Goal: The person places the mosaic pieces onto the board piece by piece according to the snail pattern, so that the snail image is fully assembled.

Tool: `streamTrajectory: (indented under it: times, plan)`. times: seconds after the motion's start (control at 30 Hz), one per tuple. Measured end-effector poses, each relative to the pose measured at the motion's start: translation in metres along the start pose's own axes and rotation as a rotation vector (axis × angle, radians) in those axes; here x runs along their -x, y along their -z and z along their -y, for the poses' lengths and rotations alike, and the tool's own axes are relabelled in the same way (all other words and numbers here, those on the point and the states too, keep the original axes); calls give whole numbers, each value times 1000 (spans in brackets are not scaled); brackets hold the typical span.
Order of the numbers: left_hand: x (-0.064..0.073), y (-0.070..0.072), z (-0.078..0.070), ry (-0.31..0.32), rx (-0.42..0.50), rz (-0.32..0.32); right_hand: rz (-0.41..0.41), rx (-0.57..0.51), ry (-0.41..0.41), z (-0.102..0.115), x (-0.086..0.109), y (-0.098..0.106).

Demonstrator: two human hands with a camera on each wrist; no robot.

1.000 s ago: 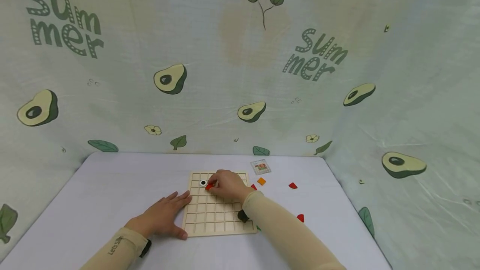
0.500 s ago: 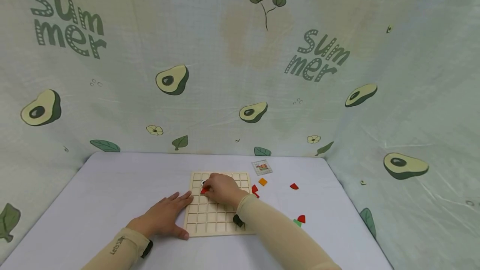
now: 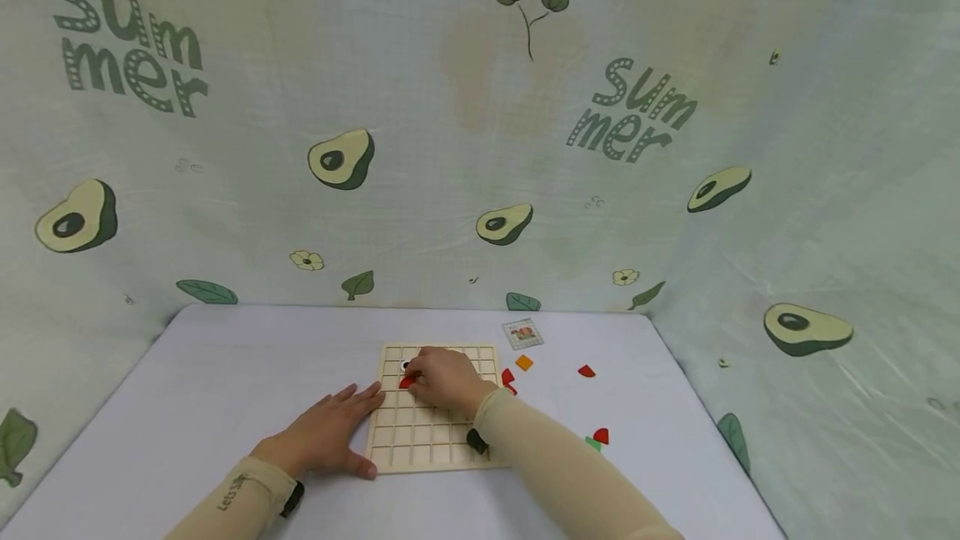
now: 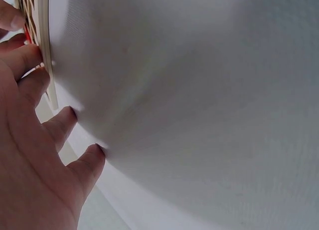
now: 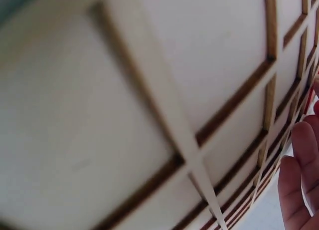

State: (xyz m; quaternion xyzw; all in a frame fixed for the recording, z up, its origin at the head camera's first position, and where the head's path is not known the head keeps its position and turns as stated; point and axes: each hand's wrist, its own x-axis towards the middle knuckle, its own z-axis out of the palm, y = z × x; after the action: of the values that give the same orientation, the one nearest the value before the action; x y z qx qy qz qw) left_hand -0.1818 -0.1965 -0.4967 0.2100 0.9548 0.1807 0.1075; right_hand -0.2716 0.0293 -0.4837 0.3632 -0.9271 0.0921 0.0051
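A pale wooden grid board (image 3: 411, 437) lies on the table. My right hand (image 3: 447, 377) reaches over it from the right and pinches a red quarter-circle piece (image 3: 407, 382) in the second row, near the left side. Just beyond the fingertips is a white tile with a black dot (image 3: 405, 366), partly covered by the hand. My left hand (image 3: 322, 430) rests spread on the table, fingertips and thumb at the board's left edge. In the left wrist view the board's rim (image 4: 45, 45) runs beside the fingers. The right wrist view catches the right fingers (image 5: 300, 187) at its edge.
Right of the board lie more red pieces (image 3: 587, 371), an orange square (image 3: 524, 362) and a green piece (image 3: 593, 443). A small picture card (image 3: 522, 333) lies behind the orange square. A patterned cloth (image 3: 420, 232) hangs behind the white table (image 3: 255, 357).
My right hand has shifted slightly left and nearer with the red piece, from beside the dotted tile to just below it. My left hand has stayed in place.
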Motion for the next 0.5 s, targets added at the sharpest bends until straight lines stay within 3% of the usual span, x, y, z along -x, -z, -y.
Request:
streamTrajectory:
  times: [0.23, 0.37, 0.5]
  plan:
    - [-2, -1, 1, 28, -3, 7, 57, 14, -1, -19, 19, 21]
    - [-2, 0, 0, 40, -8, 8, 99, -24, -49, -50, 51, 40]
    - [-2, 1, -3, 32, 13, 6, 88, -40, -157, -92, 94, 51]
